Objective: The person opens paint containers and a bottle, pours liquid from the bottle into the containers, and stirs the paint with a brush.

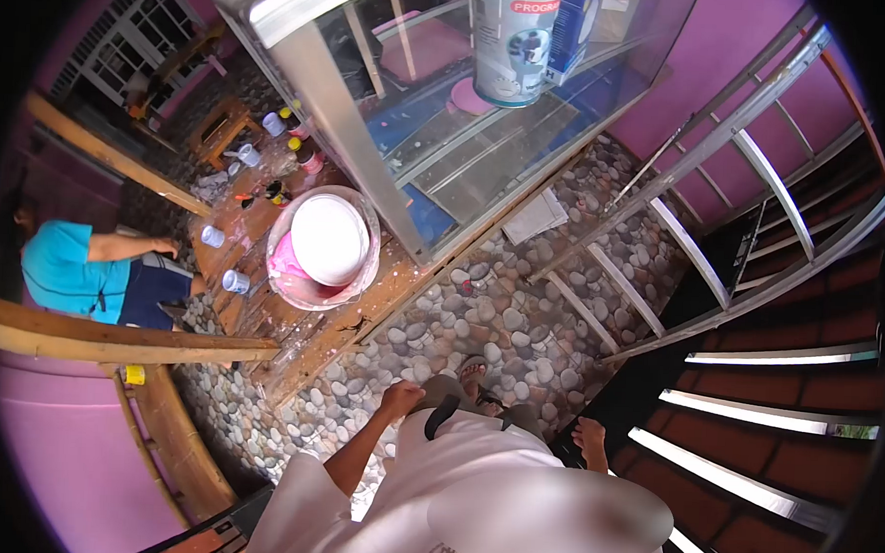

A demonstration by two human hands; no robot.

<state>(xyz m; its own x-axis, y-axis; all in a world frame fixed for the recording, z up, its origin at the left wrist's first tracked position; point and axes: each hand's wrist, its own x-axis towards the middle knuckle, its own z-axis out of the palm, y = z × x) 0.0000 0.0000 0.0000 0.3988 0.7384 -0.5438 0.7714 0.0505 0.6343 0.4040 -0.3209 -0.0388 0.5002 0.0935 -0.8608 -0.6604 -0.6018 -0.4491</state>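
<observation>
Left hand (pixel 400 400) near in the scene, just beside the grey-brown trousers (pixel 442 388), fingers curled in; cannot tell whether clamped on cloth or merely folded together. Right hand (pixel 588 438) by the dark slatted panel (pixel 748 453), fingers loosely bent; grip likewise impossible to tell, fingertips too small to read. Trousers between both hands, partly covered by the soft white shirt (pixel 476 443). Underfoot, a floor (pixel 441 330) of smooth, rounded pebbles. To the right, a long ladder (pixel 704 254) with flat rungs. Farther left, a rough, paint-spattered plank table (pixel 348 324), bearing a round, pink-smeared tub (pixel 370 274) and, over its opening, a smooth white disc-like vessel (pixel 329 239); contents mostly hidden. Beyond, a metal-framed glass case (pixel 292 71), top cut off, with a cylindrical can (pixel 515 50), label only partly legible.
</observation>
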